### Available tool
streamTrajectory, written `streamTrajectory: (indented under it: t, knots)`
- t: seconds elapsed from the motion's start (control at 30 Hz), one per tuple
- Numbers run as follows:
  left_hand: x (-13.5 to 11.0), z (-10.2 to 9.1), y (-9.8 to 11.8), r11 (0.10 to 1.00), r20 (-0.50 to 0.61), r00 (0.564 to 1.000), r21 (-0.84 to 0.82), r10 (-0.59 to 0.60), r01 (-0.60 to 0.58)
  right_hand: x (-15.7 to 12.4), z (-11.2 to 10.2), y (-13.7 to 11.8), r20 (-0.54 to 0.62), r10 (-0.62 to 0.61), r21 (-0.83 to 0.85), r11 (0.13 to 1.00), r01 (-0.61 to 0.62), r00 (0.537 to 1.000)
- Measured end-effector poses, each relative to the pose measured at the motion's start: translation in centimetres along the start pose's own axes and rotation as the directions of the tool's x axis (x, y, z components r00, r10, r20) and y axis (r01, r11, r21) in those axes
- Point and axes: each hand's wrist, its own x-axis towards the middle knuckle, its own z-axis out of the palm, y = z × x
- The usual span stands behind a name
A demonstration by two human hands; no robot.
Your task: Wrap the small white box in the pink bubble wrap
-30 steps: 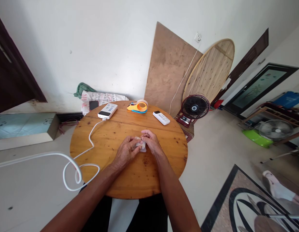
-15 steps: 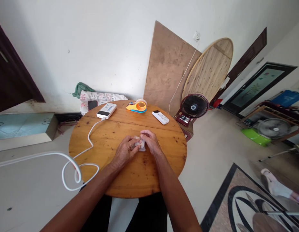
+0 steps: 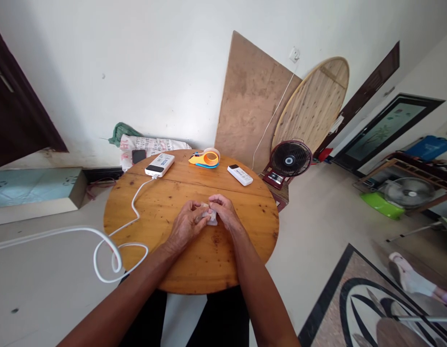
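Note:
Both hands meet over the middle of a round wooden table (image 3: 143,241). Between them is a small, whitish, see-through plastic packet (image 3: 212,220), partly covered by fingers. My left hand (image 3: 188,222) is closed on its left side, thumb and fingers pinching it. My right hand (image 3: 225,210) is closed at its upper right edge, fingers bent. What the packet contains, I cannot make out. Beyond the hands lie an orange and blue tape dispenser (image 3: 205,158) and a white power bank (image 3: 240,175). A larger white power bank (image 3: 159,165) with a cable plugged in rests at the far left.
The white cable (image 3: 135,202) loops over the table's left edge. A dark red fan (image 3: 290,159) stands beyond the right edge, near a leaning board (image 3: 255,91) and a round wooden top (image 3: 313,101). Behind the table lies a printed sack (image 3: 158,144). A person's foot (image 3: 407,272) shows at right.
Almost nothing differs. The hands stay on the packet, with only tiny finger shifts, and the view has moved very slightly.

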Motion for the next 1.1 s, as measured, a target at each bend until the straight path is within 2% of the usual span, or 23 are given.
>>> streamTrajectory:
  t: [0.3,0.57,0.77,0.93,1.1]
  knots:
    - [0.0,0.0,0.0,1.000,-0.010,1.000,-0.019,0.004,-0.004,0.0,-0.1,0.0,0.015,0.024,0.008,1.000,-0.024,1.000]
    - [0.1,-0.1,0.0,0.998,-0.018,0.999,-0.046,-0.033,0.032,-0.1,0.0,-0.7,-0.052,0.017,0.110,0.994,-0.011,0.998]
    - [0.1,0.0,-0.4,0.980,-0.073,0.987,-0.153,-0.140,0.128,0.0,-0.3,-1.2,-0.189,0.026,0.128,0.992,-0.002,0.982]
    - [0.3,-0.5,0.1,0.926,-0.126,0.957,-0.313,-0.260,0.210,0.4,-1.1,-1.1,-0.362,0.032,0.086,0.996,-0.001,0.932]
    - [0.3,-0.8,0.1,0.912,-0.127,0.949,-0.340,-0.288,0.232,0.7,-1.6,-0.8,-0.418,0.061,0.099,0.995,-0.022,0.906]
